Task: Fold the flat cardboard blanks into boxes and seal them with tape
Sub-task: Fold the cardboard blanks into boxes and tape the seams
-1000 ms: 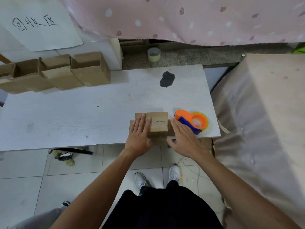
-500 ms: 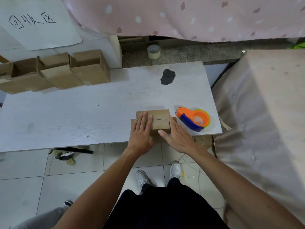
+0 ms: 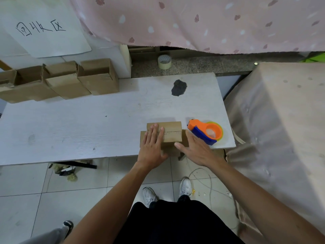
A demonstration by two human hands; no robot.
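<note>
The box [image 3: 171, 133] sits at the near edge of the table [image 3: 88, 131], close to its right-hand corner, with its near part reaching that edge. Just beside the box on the right lies the dispenser [image 3: 205, 132], which stops short of the table's right edge. Past that edge a cloth-covered block [image 3: 281, 120] stands close by, leaving only a narrow gap. A wide stretch of tabletop separates the box from the row of boxes [image 3: 70, 81] at the far left corner, and a dark stain [image 3: 179, 88] marks the surface well behind the box. A tape roll [image 3: 164, 62] stands on the ledge beyond the far edge, under the curtain [image 3: 193, 20].

The left hand [image 3: 152, 148] lies flat on the box's top, palm down, fingers straight and together, pointing away from the person. The right hand [image 3: 197, 148] is also spread flat, its fingers running along the box's right side and its thumb reaching in onto the near right corner. Neither hand curls around anything. Both forearms come in from below, over the tiled floor [image 3: 22, 182].
</note>
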